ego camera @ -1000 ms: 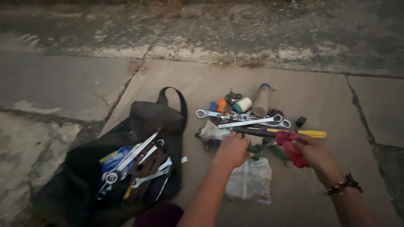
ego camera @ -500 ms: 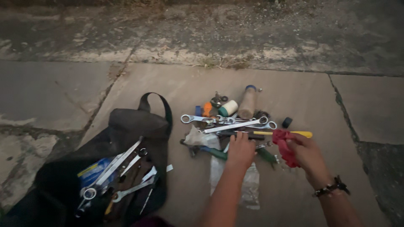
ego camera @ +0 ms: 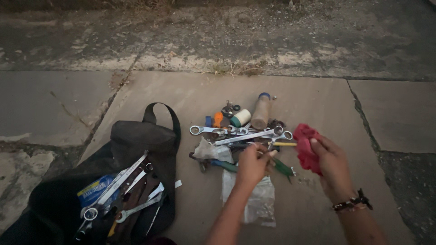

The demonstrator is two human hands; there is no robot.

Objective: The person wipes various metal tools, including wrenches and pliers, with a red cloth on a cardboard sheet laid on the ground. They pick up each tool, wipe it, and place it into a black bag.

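Black tool bag (ego camera: pixel 136 136) lies open on my concrete slab (ego camera: pixel 181 95), strap loop at its top. Inside it: several wrenches (ego camera: pixel 119 181) and a blue packet (ego camera: pixel 93 190). Right of the bag, a tan bottle with blue cap (ego camera: pixel 261 112); beside that, a white-green roll (ego camera: pixel 240 118).

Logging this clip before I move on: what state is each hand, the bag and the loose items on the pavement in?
Left hand: closed around a green-handled tool.
Right hand: gripping a red cloth, lifted.
Black bag: open, wrenches lying across it.
Pile of wrenches: lying flat on the concrete slab.
Clear plastic bag: flat on the slab, below the left hand.
Tan bottle: lying on its side, blue cap on.
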